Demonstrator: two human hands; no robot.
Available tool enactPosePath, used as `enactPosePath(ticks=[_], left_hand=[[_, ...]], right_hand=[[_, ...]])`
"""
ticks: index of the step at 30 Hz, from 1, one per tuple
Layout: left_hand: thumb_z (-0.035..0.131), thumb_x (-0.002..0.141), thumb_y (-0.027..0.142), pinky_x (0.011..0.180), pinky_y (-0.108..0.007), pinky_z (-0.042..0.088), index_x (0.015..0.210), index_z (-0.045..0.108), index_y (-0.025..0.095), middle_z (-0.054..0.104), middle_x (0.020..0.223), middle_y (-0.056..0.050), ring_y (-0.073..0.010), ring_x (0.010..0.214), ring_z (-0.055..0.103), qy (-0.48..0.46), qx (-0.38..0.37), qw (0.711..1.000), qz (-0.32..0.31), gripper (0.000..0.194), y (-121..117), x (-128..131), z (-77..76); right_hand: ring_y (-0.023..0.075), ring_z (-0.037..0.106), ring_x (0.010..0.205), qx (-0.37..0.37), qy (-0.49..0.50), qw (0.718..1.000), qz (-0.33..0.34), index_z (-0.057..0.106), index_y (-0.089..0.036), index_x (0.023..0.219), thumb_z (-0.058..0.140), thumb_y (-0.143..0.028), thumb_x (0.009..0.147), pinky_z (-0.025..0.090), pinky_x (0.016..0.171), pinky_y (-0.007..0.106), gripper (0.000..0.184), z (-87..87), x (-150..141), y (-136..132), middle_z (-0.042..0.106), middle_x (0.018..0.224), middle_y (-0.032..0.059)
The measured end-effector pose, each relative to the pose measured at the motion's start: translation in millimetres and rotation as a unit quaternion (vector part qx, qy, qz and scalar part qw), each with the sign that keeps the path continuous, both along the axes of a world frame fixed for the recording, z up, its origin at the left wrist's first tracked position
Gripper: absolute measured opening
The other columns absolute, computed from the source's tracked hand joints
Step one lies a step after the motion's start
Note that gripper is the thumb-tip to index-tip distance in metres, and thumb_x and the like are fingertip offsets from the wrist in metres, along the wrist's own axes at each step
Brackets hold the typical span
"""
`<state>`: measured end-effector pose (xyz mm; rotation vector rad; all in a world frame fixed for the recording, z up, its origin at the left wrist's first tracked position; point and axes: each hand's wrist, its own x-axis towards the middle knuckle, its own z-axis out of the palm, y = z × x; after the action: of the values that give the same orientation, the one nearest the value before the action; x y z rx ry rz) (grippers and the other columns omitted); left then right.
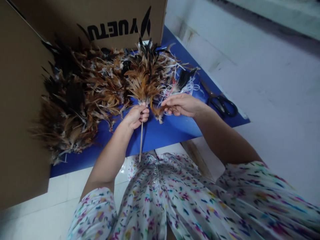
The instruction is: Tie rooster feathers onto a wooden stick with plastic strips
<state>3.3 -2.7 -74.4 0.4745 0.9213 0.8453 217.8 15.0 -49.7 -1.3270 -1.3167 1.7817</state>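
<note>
My left hand [137,116] is closed around the thin stick of a feather duster [143,81], just under its brown and black feathers. The bare end of the stick [141,143] points down toward my lap. To the right, my right hand [183,105] has its fingertips pressed together on a small tuft of brown feathers [158,111], close beside the duster's base. Behind that hand lie white strips [191,87] and a dark feather bunch [184,79].
Loose brown feathers [105,80] are heaped over the left of the blue table [175,128]. Black-handled scissors [221,103] lie near its right edge, by a pale wall [262,66]. Cardboard boxes stand behind [112,16] and at the left [22,100].
</note>
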Motion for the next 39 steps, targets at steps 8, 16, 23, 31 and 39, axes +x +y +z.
enactPosePath(ticks=[8, 16, 23, 31, 39], left_hand=[[0.042, 0.102, 0.023, 0.037, -0.013, 0.015, 0.073, 0.045, 0.016, 0.032, 0.054, 0.008, -0.0019, 0.037, 0.023, 0.011, 0.005, 1.0, 0.018, 0.03, -1.2, -3.0, 8.6], [0.046, 0.101, 0.022, 0.037, -0.013, 0.015, 0.073, 0.043, 0.016, 0.032, 0.053, 0.009, -0.0014, 0.037, 0.023, 0.019, 0.03, 0.999, 0.005, 0.029, -2.9, -1.6, 5.9], [0.043, 0.102, 0.023, 0.038, -0.014, 0.012, 0.073, 0.039, 0.018, 0.032, 0.054, 0.009, -0.0014, 0.037, 0.021, 0.027, 0.03, 0.999, 0.015, 0.03, -3.2, 1.2, 5.9], [0.042, 0.101, 0.024, 0.038, -0.014, 0.012, 0.067, 0.038, 0.018, 0.031, 0.053, 0.009, -0.0013, 0.037, 0.019, 0.057, 0.065, 0.996, 0.006, 0.035, -5.5, 5.6, 3.0], [0.04, 0.1, 0.022, 0.037, -0.014, 0.01, 0.065, 0.039, 0.017, 0.03, 0.054, 0.008, -0.001, 0.036, 0.017, 0.06, 0.092, 0.994, -0.026, 0.035, -5.3, 5.0, 4.8]], right_hand=[[0.022, 0.066, 0.093, 0.404, -0.369, 0.829, -0.116, 0.072, -0.02, 0.092, 0.055, -0.023, 0.087, 0.05, 0.082, 0.034, 0.018, -13.2, 10.5, -32.0, 0.073, 0.099, 0.0082], [0.016, 0.059, 0.069, 0.319, -0.458, 0.83, 0.011, 0.068, -0.018, 0.083, 0.058, -0.025, 0.086, 0.037, 0.063, 0.028, 0.012, -46.9, -34.6, -59.0, 0.071, 0.084, 0.0071], [0.0097, 0.05, 0.05, 0.29, -0.193, 0.932, -0.1, 0.056, -0.019, 0.068, 0.064, -0.025, 0.077, 0.037, 0.053, 0.024, 0.014, -34.1, -17.8, -62.3, 0.06, 0.057, -0.0019], [0.0115, 0.063, 0.057, 0.197, 0.123, 0.957, -0.175, 0.058, -0.018, 0.081, 0.09, -0.045, 0.055, 0.04, 0.041, 0.019, 0.049, -2.6, -61.6, -38.1, 0.067, 0.066, -0.0009], [0.0114, 0.06, 0.05, 0.139, 0.114, 0.964, -0.197, 0.058, -0.016, 0.071, 0.091, -0.045, 0.055, 0.035, 0.034, 0.019, 0.047, -13.0, -90.4, -12.1, 0.064, 0.059, -0.0003]])
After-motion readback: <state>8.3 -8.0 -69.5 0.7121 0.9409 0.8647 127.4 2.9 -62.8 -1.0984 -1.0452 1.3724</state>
